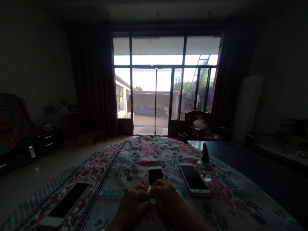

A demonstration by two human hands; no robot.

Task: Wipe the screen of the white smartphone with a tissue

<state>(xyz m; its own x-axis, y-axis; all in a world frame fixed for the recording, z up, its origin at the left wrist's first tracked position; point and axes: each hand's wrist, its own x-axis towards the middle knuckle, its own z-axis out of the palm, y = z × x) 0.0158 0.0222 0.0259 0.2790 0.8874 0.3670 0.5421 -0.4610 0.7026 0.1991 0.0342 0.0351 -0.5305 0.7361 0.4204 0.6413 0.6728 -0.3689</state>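
Note:
A small white smartphone with a dark screen lies on the patterned cloth in front of me. Curled fingers of my left hand close on its lower left edge. From the right, my right hand bends its fingers over the lower half and covers much of it. A small pale bit shows beside the right hand; what it is I cannot make out. To the right rests a larger white smartphone, its screen dark. Another white smartphone lies slanted at the left. Behind the larger phone stands a clear spray bottle with a black top.
A floral cloth covers the round table. At the right is a dark glossy tabletop. Beyond are a wooden chair, dark curtains and a bright glass door. The room is dim.

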